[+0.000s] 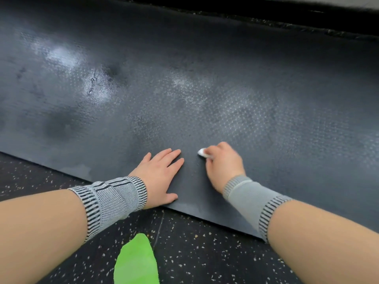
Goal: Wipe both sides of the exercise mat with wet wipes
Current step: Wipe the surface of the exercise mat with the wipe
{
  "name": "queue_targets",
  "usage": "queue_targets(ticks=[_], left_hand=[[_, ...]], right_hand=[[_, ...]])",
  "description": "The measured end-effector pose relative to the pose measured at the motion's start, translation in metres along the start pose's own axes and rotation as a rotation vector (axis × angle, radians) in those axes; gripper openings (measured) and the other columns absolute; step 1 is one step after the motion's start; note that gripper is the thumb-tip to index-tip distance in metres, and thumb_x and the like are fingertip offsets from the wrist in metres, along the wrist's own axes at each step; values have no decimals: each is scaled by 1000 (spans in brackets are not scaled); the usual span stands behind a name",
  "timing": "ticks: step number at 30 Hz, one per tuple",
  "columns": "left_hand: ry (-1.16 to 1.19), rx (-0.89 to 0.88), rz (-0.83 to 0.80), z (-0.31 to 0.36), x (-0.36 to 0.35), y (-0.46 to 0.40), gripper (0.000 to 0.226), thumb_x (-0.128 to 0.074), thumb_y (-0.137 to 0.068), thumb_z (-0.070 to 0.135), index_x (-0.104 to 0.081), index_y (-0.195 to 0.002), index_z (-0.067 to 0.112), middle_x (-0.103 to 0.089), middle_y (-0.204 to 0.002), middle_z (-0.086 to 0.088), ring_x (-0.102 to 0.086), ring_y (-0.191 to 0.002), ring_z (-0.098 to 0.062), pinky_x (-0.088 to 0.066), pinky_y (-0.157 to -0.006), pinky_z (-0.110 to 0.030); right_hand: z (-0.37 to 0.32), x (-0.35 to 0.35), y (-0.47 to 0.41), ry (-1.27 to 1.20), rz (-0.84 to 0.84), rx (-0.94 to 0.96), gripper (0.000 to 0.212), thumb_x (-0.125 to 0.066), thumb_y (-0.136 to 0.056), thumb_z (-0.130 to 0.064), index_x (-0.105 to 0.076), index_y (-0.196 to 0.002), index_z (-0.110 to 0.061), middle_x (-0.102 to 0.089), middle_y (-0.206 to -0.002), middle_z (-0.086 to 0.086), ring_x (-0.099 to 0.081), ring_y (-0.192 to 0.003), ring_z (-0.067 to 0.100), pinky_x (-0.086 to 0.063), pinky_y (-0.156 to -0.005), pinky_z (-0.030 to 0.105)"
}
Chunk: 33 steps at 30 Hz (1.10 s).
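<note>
A dark grey textured exercise mat (205, 83) lies flat on the floor and fills most of the view, with shiny wet patches at the upper left and middle. My left hand (162, 175) rests flat on the mat near its front edge, fingers straight and spread. Just to its right, my right hand (222, 165) grips a small bunched white wet wipe (203, 152) and holds it against the mat. Only a bit of the wipe shows past my fingers. Both wrists wear grey knitted bands.
Black speckled rubber floor (205, 253) lies in front of the mat's near edge. A bright green shape (136, 261) sits at the bottom centre. A dark raised ledge (307, 19) runs along the mat's far side.
</note>
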State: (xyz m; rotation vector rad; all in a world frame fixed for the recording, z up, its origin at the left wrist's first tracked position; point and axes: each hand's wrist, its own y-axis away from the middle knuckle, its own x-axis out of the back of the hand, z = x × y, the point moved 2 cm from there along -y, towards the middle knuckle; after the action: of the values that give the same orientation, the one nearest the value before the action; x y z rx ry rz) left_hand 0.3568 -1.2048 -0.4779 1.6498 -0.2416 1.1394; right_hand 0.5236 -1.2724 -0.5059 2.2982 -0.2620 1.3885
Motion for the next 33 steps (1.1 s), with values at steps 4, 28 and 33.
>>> queue_targets(ticks=[4,28,33], left_hand=[[1,-15,-8,1,-3,4,92,-53,-89,55,1,-157,23,15,-163,3,11,-150,-17,-8,-122,-49],[-15,2,-26,-16,-21,19,96,-54,-87,60,6,-156,30,18,-162,2,13,-150,-20,-7,-121,-52],[-18,-1,-40,-18,-20,20,96,-54,-86,62,5,-156,32,18,-162,3,13,-150,-19,-8,-121,-53]], right_hand=[[-25,-15,35,-16,-204,324,34,-46,-94,-17,-59,-122,-32,-49,-115,0,-56,-101,25,-43,-89,28],[55,-2,86,203,-301,836,46,-77,-59,-12,-41,-82,-28,-49,-79,-7,-47,-50,9,-36,-42,18],[22,-17,76,142,-173,854,39,-84,-59,-14,-49,-77,-19,-50,-74,-2,-47,-47,15,-37,-39,20]])
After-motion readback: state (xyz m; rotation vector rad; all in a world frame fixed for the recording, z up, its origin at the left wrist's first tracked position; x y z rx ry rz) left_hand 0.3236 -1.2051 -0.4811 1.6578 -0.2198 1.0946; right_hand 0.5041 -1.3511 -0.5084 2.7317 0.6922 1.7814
